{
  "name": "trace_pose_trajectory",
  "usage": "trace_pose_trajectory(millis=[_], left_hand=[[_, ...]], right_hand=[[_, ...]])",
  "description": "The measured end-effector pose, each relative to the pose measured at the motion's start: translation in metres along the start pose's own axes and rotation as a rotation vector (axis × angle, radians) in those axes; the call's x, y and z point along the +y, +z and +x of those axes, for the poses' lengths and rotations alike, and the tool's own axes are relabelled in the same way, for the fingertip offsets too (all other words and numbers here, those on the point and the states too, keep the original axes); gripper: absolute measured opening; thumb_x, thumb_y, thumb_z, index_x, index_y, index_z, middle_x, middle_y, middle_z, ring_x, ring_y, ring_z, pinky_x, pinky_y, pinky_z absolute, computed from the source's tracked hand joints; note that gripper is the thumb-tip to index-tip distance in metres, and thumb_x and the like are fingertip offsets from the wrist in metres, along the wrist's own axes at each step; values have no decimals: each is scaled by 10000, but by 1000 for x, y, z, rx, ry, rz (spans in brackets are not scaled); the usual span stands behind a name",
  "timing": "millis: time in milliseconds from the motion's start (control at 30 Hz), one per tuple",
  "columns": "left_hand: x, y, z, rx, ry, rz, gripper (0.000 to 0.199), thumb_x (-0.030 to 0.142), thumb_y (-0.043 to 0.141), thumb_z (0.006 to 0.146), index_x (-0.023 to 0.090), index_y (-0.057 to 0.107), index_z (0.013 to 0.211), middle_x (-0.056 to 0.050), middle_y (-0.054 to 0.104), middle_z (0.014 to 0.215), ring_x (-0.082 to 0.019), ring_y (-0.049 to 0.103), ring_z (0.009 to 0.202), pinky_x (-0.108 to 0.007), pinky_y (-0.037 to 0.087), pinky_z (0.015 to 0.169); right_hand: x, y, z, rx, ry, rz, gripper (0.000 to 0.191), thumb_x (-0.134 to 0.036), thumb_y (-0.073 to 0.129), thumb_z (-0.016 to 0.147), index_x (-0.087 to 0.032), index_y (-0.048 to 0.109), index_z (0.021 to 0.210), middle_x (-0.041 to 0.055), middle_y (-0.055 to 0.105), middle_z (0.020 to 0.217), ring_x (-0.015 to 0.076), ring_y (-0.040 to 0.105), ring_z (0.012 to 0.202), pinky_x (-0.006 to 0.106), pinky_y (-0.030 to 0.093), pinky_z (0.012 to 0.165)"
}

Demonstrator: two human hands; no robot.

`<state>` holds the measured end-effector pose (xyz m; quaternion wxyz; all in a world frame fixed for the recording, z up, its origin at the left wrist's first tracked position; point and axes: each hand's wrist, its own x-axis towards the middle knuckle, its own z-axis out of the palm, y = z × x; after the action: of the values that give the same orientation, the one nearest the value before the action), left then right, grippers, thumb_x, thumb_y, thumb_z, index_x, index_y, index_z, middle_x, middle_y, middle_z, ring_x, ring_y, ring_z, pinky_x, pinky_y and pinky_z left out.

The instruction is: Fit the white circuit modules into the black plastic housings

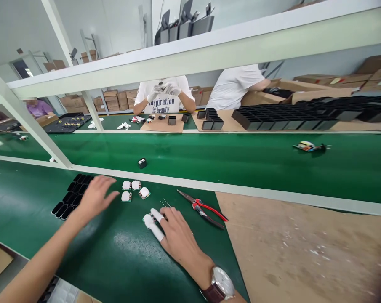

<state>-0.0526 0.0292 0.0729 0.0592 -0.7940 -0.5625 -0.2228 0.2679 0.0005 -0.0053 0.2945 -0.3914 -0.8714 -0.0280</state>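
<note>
My left hand [97, 195] reaches over the rows of black oval cases [70, 197]. Its fingers and thumb are apart with nothing between them, and it hides some of the cases. White covers are on the thumb and index finger of my right hand [181, 240], which pinch a small circuit board with a round white part [148, 220] low at the table. Between the hands and farther back sit several similar white-topped circuit boards [126, 196]. Thin metal tips [166, 203] stick out beyond my right hand; the rest of that item is hidden.
Red-and-black long-nose pliers [203, 208] lie right of my right hand, beside a cardboard sheet [304, 252]. Past a white rail [190, 181], a black case [142, 163] and a wired part [309, 146] rest on the green belt. Co-workers sit opposite. A shelf beam [190, 63] crosses overhead.
</note>
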Motion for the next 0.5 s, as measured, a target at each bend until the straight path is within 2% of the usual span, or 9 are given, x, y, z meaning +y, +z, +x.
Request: trace_pose_trajectory(millis=[67, 133, 200, 267, 333, 400, 500], left_hand=[[-35, -12, 2, 21, -115, 258, 269, 356, 658, 958, 179, 757, 1134, -202, 699, 1273, -437, 568, 1276, -603, 462, 1078], [-60, -17, 0, -33, -197, 428, 244, 356, 648, 935, 164, 770, 1024, -226, 687, 1271, -467, 544, 1289, -613, 494, 1019], [-73, -17, -4, -81, -208, 493, 232, 329, 607, 943, 167, 772, 951, -224, 690, 1276, -459, 547, 1287, -592, 516, 982], [-75, -13, -6, -90, -163, 481, 263, 287, 544, 974, 175, 770, 901, -206, 699, 1284, -427, 558, 1291, -561, 518, 984], [-71, -8, -5, -81, -118, 450, 291, 281, 516, 997, 182, 767, 888, -191, 701, 1293, -400, 566, 1298, -535, 510, 1002], [-65, -4, -2, -80, -120, 444, 259, 318, 557, 988, 175, 766, 934, -196, 694, 1301, -406, 564, 1298, -535, 504, 1010], [-62, 0, 3, -97, -224, 463, 235, 342, 648, 922, 148, 758, 995, -230, 699, 1253, -455, 570, 1248, -569, 503, 978]], right_hand=[[-10, 0, 3, -72, -15, 13, 101, -255, 630, 1010, -191, 670, 1078, 94, 629, 1013, 254, 588, 889, 410, 525, 770], [-14, 0, 2, -128, -31, 40, 23, -201, 653, 974, -197, 672, 988, 103, 641, 1048, 255, 603, 916, 412, 548, 794], [-12, -2, 0, -154, -49, 90, 172, -72, 636, 905, -190, 676, 1023, 127, 647, 1208, 268, 614, 1061, 421, 563, 901], [-8, -5, -3, -147, -63, 135, 383, 5, 590, 850, -175, 659, 1181, 139, 603, 1387, 284, 573, 1238, 445, 536, 1030], [-5, -8, -5, -123, -46, 154, 474, -14, 565, 882, -159, 596, 1332, 147, 581, 1438, 290, 546, 1295, 470, 517, 1072], [-6, -9, -5, -106, -8, 153, 388, -114, 582, 957, -157, 586, 1342, 151, 614, 1357, 291, 581, 1206, 476, 543, 1009], [-8, -5, -4, -108, 8, 115, 174, -203, 608, 994, -178, 649, 1162, 127, 647, 1165, 279, 605, 1012, 456, 564, 864]])
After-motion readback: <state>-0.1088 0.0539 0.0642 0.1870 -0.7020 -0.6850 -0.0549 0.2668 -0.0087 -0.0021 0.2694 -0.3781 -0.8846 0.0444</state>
